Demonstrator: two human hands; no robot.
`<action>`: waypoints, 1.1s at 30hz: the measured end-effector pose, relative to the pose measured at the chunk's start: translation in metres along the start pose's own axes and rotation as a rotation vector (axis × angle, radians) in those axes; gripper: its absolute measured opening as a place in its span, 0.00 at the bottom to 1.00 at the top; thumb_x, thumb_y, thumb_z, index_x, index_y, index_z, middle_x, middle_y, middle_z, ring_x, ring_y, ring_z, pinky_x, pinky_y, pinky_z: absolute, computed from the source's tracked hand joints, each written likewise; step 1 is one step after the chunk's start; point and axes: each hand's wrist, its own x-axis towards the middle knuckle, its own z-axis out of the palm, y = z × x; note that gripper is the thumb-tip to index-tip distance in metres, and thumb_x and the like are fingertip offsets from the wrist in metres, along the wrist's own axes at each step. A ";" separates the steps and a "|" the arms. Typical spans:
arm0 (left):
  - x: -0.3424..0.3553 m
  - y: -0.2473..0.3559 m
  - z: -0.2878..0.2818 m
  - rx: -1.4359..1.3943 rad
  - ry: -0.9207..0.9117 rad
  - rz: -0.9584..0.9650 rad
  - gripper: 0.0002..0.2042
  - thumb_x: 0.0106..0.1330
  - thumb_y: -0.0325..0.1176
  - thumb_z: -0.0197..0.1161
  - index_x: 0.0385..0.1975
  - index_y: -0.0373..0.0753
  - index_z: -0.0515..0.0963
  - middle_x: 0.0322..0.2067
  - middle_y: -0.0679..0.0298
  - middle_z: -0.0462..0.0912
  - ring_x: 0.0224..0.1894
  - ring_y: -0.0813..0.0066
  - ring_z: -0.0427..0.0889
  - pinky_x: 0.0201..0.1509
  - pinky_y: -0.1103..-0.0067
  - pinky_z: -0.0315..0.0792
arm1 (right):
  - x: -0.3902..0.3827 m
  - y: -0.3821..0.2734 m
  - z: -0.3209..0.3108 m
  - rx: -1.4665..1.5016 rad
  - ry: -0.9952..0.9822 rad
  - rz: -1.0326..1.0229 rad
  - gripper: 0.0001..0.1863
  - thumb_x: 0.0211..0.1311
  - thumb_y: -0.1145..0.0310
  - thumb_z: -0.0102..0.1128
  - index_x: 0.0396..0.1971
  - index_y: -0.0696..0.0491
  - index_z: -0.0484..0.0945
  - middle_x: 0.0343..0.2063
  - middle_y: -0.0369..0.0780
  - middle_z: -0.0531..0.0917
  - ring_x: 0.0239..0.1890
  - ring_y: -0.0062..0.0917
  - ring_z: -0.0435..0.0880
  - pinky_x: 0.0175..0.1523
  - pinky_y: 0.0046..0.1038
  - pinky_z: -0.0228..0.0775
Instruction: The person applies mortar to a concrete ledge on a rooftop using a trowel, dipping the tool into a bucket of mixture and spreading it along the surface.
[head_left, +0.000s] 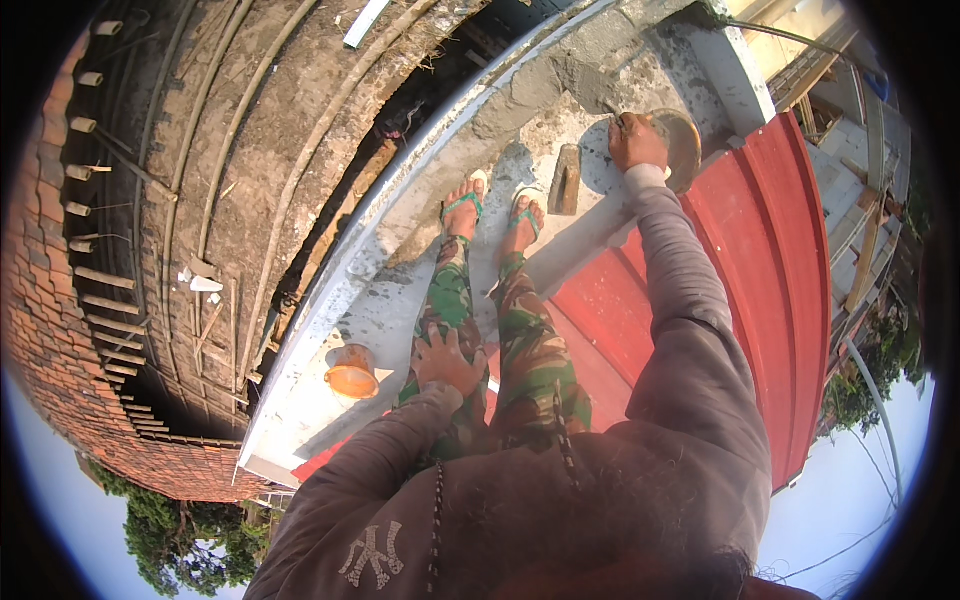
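Note:
My right hand (638,145) is closed round the handle of a trowel (585,84), mostly hidden by the fingers. The trowel's grey blade lies against wet mortar (528,92) spread along the ledge. Right beside that hand stands a round, mortar-stained bucket (683,150). A wooden hand float (566,178) rests on the concrete between my right foot and the bucket. My left hand (449,362) lies on my left thigh with its fingers spread, holding nothing. An orange bucket (352,370) sits on the ledge to the left of my legs.
I stand in sandals on a narrow, curving concrete ledge (375,300). To its left is a drop beside an earthen-looking surface with pipes (300,170) and a tiled roof (60,330). Red metal roofing (760,240) slopes away at right. A white upright block (735,80) borders the far end.

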 end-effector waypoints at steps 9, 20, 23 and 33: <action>-0.002 0.001 -0.002 -0.002 -0.003 -0.003 0.40 0.63 0.62 0.58 0.71 0.44 0.66 0.74 0.49 0.58 0.73 0.40 0.59 0.68 0.48 0.63 | -0.002 -0.007 -0.025 -0.084 -0.006 -0.035 0.17 0.67 0.53 0.58 0.46 0.48 0.83 0.47 0.46 0.85 0.50 0.44 0.85 0.54 0.45 0.78; -0.002 0.002 -0.002 0.009 -0.025 -0.009 0.40 0.62 0.62 0.59 0.71 0.44 0.66 0.74 0.49 0.58 0.73 0.41 0.60 0.68 0.47 0.63 | 0.011 -0.020 -0.051 -0.152 -0.183 -0.039 0.20 0.68 0.51 0.55 0.51 0.47 0.83 0.48 0.46 0.86 0.52 0.44 0.85 0.56 0.45 0.78; -0.002 0.003 -0.002 0.022 -0.017 0.000 0.40 0.62 0.62 0.58 0.71 0.44 0.66 0.74 0.49 0.58 0.73 0.42 0.60 0.68 0.47 0.64 | 0.015 -0.015 -0.048 -0.147 -0.227 -0.024 0.21 0.68 0.51 0.55 0.52 0.45 0.84 0.49 0.46 0.86 0.52 0.44 0.85 0.57 0.45 0.77; -0.005 0.006 -0.008 0.027 -0.045 -0.008 0.39 0.64 0.62 0.56 0.71 0.43 0.66 0.75 0.50 0.57 0.73 0.42 0.59 0.70 0.49 0.62 | 0.000 -0.022 -0.029 0.090 -0.238 -0.169 0.22 0.69 0.46 0.57 0.51 0.47 0.83 0.48 0.46 0.87 0.51 0.44 0.86 0.56 0.45 0.77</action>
